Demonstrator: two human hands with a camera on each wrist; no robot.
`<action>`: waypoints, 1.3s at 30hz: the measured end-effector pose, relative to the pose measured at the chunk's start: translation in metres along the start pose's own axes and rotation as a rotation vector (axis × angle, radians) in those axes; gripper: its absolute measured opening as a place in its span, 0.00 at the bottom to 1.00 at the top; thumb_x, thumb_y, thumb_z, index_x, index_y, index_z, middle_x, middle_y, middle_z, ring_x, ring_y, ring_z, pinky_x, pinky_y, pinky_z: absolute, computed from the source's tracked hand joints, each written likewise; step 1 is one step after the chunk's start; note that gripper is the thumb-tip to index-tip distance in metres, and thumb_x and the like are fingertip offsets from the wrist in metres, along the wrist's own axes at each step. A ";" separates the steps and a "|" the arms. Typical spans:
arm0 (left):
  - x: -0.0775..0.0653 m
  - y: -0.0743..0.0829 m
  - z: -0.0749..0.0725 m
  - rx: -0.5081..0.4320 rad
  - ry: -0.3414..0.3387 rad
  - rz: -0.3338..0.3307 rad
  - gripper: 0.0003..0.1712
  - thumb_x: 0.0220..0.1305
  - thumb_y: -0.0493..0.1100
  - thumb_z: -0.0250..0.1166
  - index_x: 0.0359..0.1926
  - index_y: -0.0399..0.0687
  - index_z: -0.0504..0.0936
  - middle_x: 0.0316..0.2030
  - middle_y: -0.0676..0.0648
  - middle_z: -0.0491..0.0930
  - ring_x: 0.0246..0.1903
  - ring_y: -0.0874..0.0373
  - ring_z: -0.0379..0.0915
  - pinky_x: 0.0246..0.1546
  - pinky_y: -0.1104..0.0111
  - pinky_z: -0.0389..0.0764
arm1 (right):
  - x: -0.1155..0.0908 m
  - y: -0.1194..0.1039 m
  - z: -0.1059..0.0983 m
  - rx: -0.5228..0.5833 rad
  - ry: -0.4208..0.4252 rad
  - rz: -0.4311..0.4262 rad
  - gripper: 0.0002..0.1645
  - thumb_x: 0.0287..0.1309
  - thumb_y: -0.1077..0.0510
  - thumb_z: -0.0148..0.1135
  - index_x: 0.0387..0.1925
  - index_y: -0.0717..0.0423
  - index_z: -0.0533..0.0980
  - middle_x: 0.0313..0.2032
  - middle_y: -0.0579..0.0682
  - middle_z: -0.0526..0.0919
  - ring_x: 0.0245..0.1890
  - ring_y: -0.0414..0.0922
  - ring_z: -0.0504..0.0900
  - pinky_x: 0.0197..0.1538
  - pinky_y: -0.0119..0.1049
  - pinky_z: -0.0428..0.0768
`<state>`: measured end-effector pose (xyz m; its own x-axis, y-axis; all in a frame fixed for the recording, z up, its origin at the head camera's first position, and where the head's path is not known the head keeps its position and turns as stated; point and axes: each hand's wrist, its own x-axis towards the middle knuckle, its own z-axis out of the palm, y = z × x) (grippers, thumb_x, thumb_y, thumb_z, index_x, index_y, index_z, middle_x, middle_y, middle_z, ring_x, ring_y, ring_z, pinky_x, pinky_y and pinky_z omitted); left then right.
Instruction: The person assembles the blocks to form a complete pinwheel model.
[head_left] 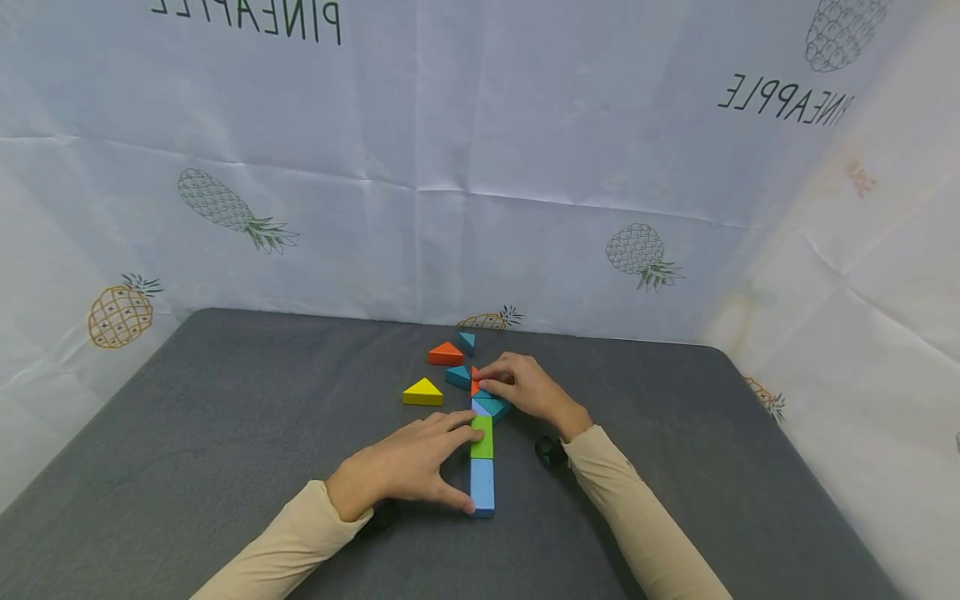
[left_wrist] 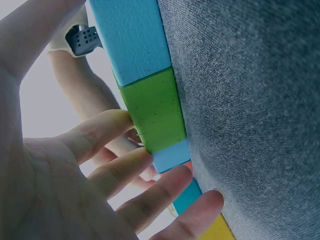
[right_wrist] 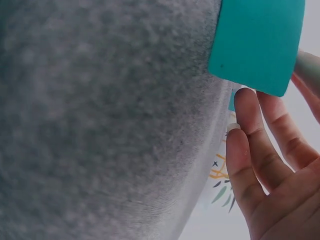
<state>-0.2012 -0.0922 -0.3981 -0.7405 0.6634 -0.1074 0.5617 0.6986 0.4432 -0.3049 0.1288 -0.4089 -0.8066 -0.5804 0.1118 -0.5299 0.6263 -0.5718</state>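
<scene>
A light blue block [head_left: 482,486] and a green block [head_left: 482,438] lie end to end in a row running away from me. My left hand [head_left: 408,458] spans the row's left side, its thumb at the near end of the light blue block and fingers touching the green one. Beyond them are a pale blue triangular piece [head_left: 478,407] and a teal triangular block [head_left: 496,407]. At the row's far end my right hand [head_left: 528,387] pinches an orange triangular block [head_left: 474,382] with thumb and index finger. In the right wrist view a teal block face [right_wrist: 257,47] partly hides the fingers.
Left of the row lie a yellow triangular block [head_left: 423,393], a blue triangular block [head_left: 457,377] and a red-orange triangular block [head_left: 446,354]. A small teal triangular block [head_left: 467,342] is farther back. Behind the dark grey table [head_left: 247,417] hangs a pineapple-print cloth [head_left: 465,150].
</scene>
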 end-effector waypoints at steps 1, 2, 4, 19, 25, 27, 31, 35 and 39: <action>0.000 0.000 0.000 0.000 0.001 0.000 0.50 0.51 0.70 0.71 0.71 0.55 0.68 0.76 0.47 0.57 0.72 0.45 0.57 0.67 0.47 0.67 | 0.001 0.000 0.000 0.002 0.000 0.003 0.15 0.67 0.54 0.62 0.53 0.50 0.84 0.42 0.48 0.81 0.40 0.41 0.79 0.45 0.33 0.80; 0.000 0.000 0.000 0.000 0.001 0.000 0.50 0.51 0.69 0.71 0.71 0.55 0.68 0.76 0.47 0.57 0.72 0.45 0.57 0.67 0.47 0.67 | 0.001 -0.001 -0.001 0.001 0.000 0.004 0.15 0.67 0.54 0.62 0.52 0.50 0.84 0.43 0.48 0.81 0.40 0.42 0.79 0.46 0.34 0.80; 0.000 0.000 0.000 0.002 0.002 0.000 0.50 0.51 0.70 0.71 0.71 0.55 0.68 0.76 0.47 0.57 0.72 0.45 0.58 0.67 0.47 0.68 | 0.003 -0.001 -0.002 0.001 -0.001 0.004 0.15 0.67 0.53 0.62 0.52 0.49 0.84 0.43 0.48 0.81 0.41 0.42 0.79 0.47 0.36 0.80; 0.000 0.001 -0.001 0.000 -0.004 0.000 0.50 0.51 0.70 0.71 0.71 0.55 0.68 0.76 0.47 0.56 0.72 0.45 0.58 0.67 0.47 0.67 | 0.014 -0.008 -0.007 -0.057 -0.014 -0.005 0.19 0.66 0.52 0.63 0.57 0.52 0.81 0.50 0.51 0.83 0.48 0.46 0.81 0.54 0.44 0.81; 0.000 0.002 -0.002 0.002 -0.002 0.003 0.50 0.51 0.70 0.71 0.70 0.55 0.69 0.75 0.47 0.57 0.72 0.45 0.58 0.67 0.47 0.67 | 0.017 -0.010 -0.005 -0.057 -0.033 -0.017 0.20 0.65 0.53 0.64 0.57 0.52 0.80 0.54 0.52 0.82 0.54 0.50 0.81 0.59 0.48 0.79; 0.000 0.001 -0.002 0.003 -0.003 0.002 0.50 0.51 0.70 0.71 0.70 0.55 0.69 0.75 0.47 0.57 0.72 0.45 0.58 0.67 0.47 0.67 | 0.019 -0.010 -0.004 -0.060 -0.034 -0.032 0.20 0.65 0.53 0.65 0.56 0.52 0.80 0.54 0.52 0.82 0.55 0.50 0.81 0.60 0.48 0.79; 0.000 0.001 -0.001 0.006 -0.006 0.000 0.50 0.51 0.70 0.71 0.71 0.55 0.68 0.76 0.47 0.57 0.72 0.45 0.57 0.68 0.47 0.67 | 0.023 -0.013 -0.002 -0.077 -0.043 -0.054 0.20 0.64 0.52 0.65 0.56 0.52 0.81 0.55 0.51 0.83 0.56 0.49 0.80 0.61 0.48 0.78; 0.000 0.000 -0.001 0.009 -0.008 -0.001 0.50 0.52 0.71 0.70 0.71 0.56 0.68 0.76 0.47 0.56 0.72 0.45 0.57 0.68 0.48 0.66 | 0.028 -0.015 -0.001 -0.101 -0.062 -0.049 0.20 0.64 0.53 0.65 0.56 0.52 0.81 0.56 0.51 0.83 0.58 0.49 0.79 0.62 0.47 0.77; 0.000 0.000 0.000 0.007 -0.003 0.002 0.50 0.52 0.71 0.70 0.71 0.55 0.68 0.76 0.47 0.56 0.72 0.45 0.57 0.68 0.48 0.66 | 0.030 -0.015 0.001 -0.119 -0.081 -0.030 0.21 0.64 0.52 0.65 0.57 0.52 0.80 0.57 0.50 0.82 0.60 0.49 0.78 0.64 0.48 0.76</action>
<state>-0.2013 -0.0922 -0.3976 -0.7386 0.6653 -0.1091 0.5655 0.6995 0.4370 -0.3211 0.1012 -0.3976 -0.7684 -0.6373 0.0586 -0.5850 0.6624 -0.4680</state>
